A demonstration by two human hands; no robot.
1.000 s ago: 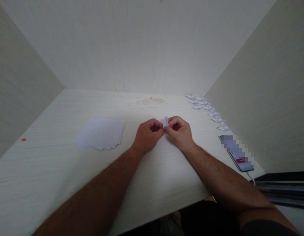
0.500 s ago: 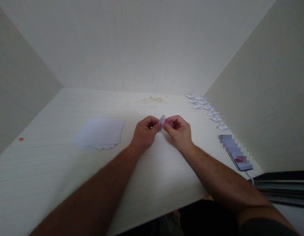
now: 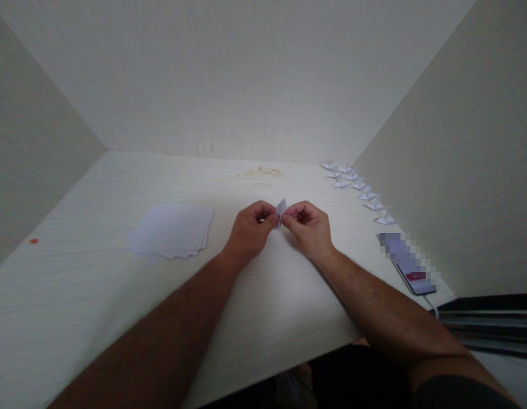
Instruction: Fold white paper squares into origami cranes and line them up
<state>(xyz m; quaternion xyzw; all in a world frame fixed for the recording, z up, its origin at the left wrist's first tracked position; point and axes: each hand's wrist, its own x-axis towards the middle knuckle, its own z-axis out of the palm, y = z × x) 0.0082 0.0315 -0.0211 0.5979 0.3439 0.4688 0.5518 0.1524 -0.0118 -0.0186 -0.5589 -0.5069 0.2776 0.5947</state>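
Observation:
A small folded piece of white paper (image 3: 281,210) stands between my two hands over the middle of the pale wooden table (image 3: 75,284). My left hand (image 3: 249,231) pinches its left side with thumb and forefinger, the other fingers curled. My right hand (image 3: 309,228) pinches its right side the same way. Both hands rest low on the table, knuckles facing me.
A stack of white square sheets (image 3: 171,230) lies to the left of my hands. Several small folded paper pieces (image 3: 357,186) line the right wall. A phone (image 3: 410,264) with a cable lies at the right edge. Pale walls enclose the table on three sides.
The folded paper has turned from facing me to nearly edge-on between my fingers. Both hands stay in the same spot; the view shifted slightly.

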